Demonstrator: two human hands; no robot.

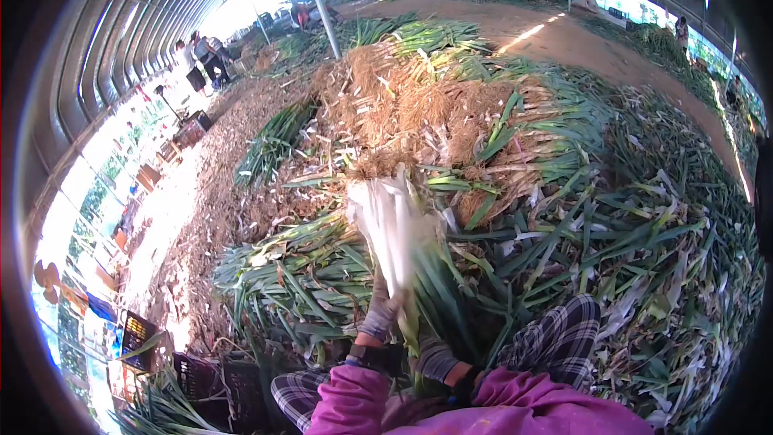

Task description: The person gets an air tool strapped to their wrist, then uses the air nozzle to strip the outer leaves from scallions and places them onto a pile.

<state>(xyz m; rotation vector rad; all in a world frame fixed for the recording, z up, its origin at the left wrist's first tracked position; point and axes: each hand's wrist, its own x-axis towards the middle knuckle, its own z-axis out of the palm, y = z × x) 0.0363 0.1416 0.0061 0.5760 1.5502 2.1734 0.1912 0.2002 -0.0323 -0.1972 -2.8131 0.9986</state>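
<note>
A bundle of leeks (390, 229) stands upright before me, its white stalks and roots up and its green leaves hanging down to the right. My left hand (382, 306), in a grey glove, is wrapped round the white stalks. Lower down, my right hand (435, 354), also gloved, is at the green leaves; its fingers are hidden. Just beyond the bundle lies a heap of leeks (427, 109) with tan roots. More leeks (310, 270) lie to the left of my hands.
Loose green leaves (628, 234) cover the ground at the right. Dark crates (197, 379) stand at the lower left. A metal pole (320, 4) rises beyond the heap. Several people are farther off, among them a person (211, 58) at the upper left.
</note>
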